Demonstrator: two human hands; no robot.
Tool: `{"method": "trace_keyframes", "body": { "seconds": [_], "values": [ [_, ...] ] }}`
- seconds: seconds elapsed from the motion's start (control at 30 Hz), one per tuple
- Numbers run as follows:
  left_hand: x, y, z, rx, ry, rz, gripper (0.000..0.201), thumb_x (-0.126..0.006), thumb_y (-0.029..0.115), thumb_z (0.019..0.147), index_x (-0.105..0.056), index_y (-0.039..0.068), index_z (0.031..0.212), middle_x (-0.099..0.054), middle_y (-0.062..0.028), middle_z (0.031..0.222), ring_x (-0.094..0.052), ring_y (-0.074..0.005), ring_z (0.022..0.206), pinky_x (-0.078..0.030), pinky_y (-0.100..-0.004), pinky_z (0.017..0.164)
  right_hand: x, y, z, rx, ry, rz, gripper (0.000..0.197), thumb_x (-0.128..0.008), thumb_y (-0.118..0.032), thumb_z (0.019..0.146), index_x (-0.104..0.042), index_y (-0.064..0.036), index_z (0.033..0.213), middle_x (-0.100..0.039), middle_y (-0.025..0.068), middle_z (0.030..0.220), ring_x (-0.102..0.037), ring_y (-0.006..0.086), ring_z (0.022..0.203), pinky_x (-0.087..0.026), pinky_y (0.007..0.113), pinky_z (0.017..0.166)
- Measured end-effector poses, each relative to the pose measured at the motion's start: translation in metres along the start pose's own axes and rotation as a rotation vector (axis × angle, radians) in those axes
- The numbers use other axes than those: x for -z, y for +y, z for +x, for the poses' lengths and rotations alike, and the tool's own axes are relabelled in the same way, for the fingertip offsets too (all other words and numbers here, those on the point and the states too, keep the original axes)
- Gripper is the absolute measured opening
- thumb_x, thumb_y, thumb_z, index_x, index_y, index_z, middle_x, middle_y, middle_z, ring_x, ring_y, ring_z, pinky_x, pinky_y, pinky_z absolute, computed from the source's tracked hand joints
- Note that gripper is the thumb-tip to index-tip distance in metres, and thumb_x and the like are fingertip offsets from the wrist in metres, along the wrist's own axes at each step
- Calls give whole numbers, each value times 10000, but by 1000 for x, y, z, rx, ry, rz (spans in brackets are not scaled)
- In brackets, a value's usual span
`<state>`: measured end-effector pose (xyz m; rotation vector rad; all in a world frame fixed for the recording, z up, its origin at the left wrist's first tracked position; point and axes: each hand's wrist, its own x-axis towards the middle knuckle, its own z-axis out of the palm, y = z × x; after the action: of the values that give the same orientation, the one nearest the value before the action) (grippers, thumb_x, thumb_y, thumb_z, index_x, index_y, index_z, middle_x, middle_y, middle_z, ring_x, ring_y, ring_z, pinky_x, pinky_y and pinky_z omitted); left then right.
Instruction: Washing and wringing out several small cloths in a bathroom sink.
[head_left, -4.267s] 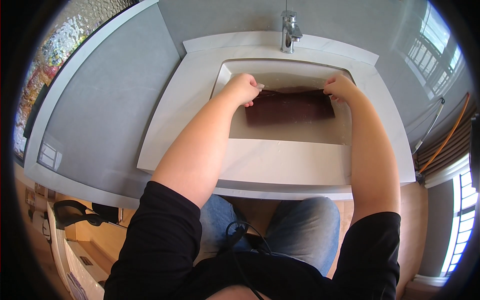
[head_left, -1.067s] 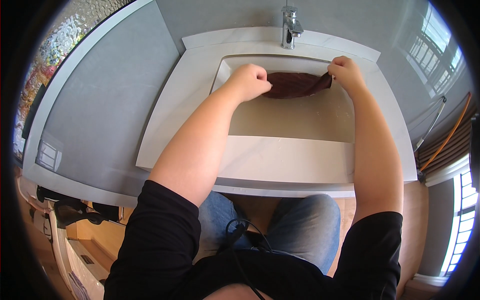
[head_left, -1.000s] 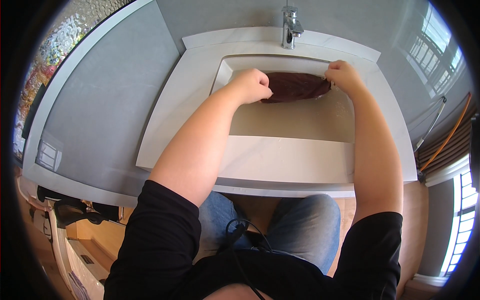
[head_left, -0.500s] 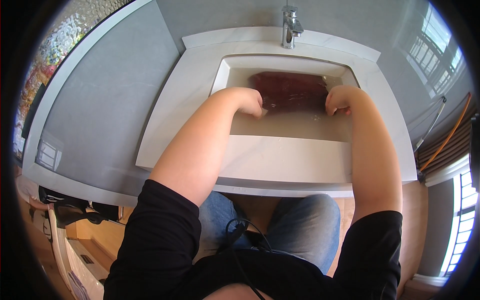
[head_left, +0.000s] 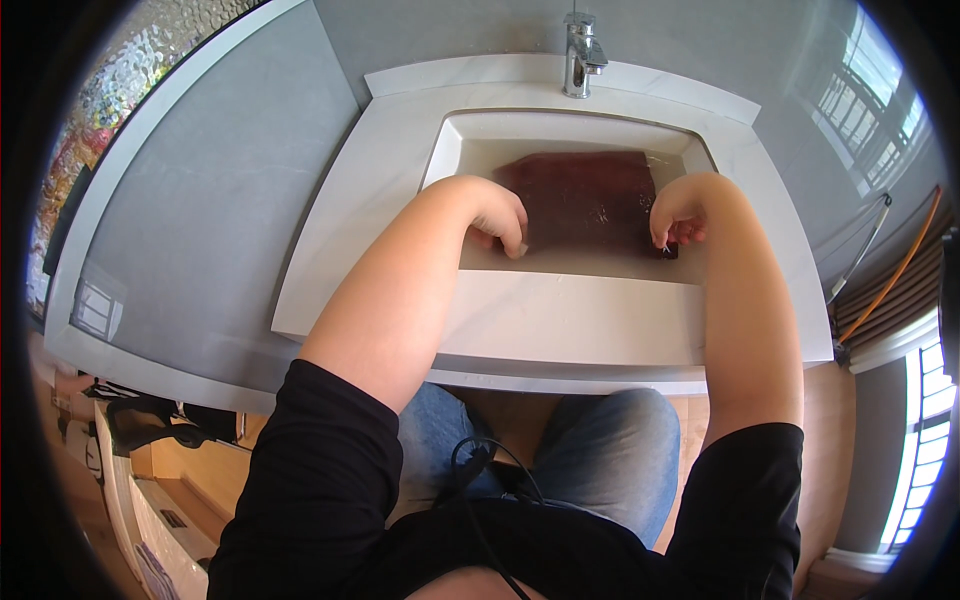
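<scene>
A dark red cloth [head_left: 590,195] lies spread flat under cloudy water in the white sink [head_left: 560,125]. At its left edge my left hand [head_left: 497,222] bends down, fingers pinched on the cloth's near left part, fingertips at the water. My right hand [head_left: 684,215] grips the near right corner, with its fingers curled and a dark bit of cloth showing just below them. The murky water partly hides the cloth's near edge.
A chrome faucet [head_left: 580,58] stands behind the basin on the marbled white counter [head_left: 350,230]. Grey wall panels rise around it. A grey glossy panel [head_left: 220,180] is to the left, and an orange rod [head_left: 893,265] leans at the right.
Both hands have drawn slightly nearer to me, and the cloth's near edge has come with them toward the front of the sink. The cloth is spread out more.
</scene>
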<state>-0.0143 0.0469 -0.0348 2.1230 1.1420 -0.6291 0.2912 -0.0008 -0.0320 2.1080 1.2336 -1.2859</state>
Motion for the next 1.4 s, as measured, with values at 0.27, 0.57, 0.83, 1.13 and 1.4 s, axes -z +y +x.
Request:
{"method": "trace_keyframes", "body": {
  "seconds": [0.27, 0.57, 0.83, 1.13, 1.4],
  "values": [
    [8, -4, 13, 5, 247, -64, 175, -668, 237, 858, -705, 78, 923, -657, -37, 790, -596, -171, 763, -474, -348, 680, 8, 7, 4, 291, 460, 170, 161, -663, -170, 781, -606, -47, 867, -562, 63, 693, -546, 168, 567, -407, 323, 485],
    [11, -10, 28, -121, 741, -471, 174, -578, 206, 983, -655, 51, 1001, -670, -50, 783, -631, -145, 630, -489, -341, 585, 7, 1, 0, 593, 742, 742, 125, -576, -105, 892, -624, -14, 962, -640, 77, 848, -714, 177, 782, -534, 279, 609],
    [17, -8, 28, -489, 1437, -357, 180, -644, 153, 949, -677, -13, 1011, -647, -104, 980, -632, -205, 883, -503, -329, 791, 18, -2, 8, 853, 1136, 813, 131, -571, -99, 925, -632, -7, 996, -666, 70, 941, -698, 164, 945, -530, 268, 828],
    [13, -14, 28, -534, 1240, -350, 128, -663, 103, 848, -701, -10, 894, -646, -105, 1010, -627, -221, 904, -500, -329, 794, 11, -5, -7, 588, 1169, 533, 147, -615, -172, 766, -652, -32, 791, -657, 81, 769, -593, 167, 761, -476, 340, 717],
    [5, -5, 23, -240, 546, -256, 186, -667, 227, 840, -719, 53, 876, -641, -44, 722, -604, -169, 703, -491, -346, 658, 7, 2, 12, 474, 551, 354, 121, -669, -92, 739, -664, -46, 851, -685, 106, 782, -690, 209, 693, -554, 310, 668]
  ]
}}
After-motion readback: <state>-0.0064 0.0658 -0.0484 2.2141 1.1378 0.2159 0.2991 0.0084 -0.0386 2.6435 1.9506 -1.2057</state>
